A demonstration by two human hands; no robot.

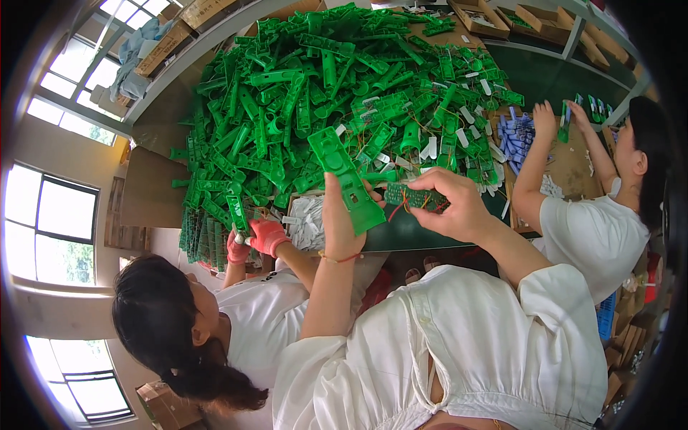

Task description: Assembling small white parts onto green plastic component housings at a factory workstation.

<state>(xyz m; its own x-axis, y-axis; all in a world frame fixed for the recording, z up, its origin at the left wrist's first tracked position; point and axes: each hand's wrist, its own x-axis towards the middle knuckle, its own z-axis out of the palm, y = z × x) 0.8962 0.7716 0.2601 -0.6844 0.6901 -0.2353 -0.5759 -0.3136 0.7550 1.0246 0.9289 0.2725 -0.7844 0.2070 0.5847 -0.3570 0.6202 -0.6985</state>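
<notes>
My left hand (341,222) is closed around a long green plastic housing half (335,159), held tilted with its far end up and to the left. A small dark rectangular slot shows near its middle. Just to the right, my right hand (459,204) pinches a dark green circuit board (405,195) with red and yellow wires trailing from it. The board's left end is close to the housing; whether they touch I cannot tell. Beyond both hands rises a large heap of green plastic housings (287,93), some with wires and white pieces among them.
Left, a co-worker's red-gloved hands (266,236) hold a green part. At right, another co-worker's hands (552,122) work near blue-purple pieces (514,136). White parts (307,221) lie by the table's near edge; stacked circuit boards (204,236) stand left. Cardboard trays (480,18) sit at the back.
</notes>
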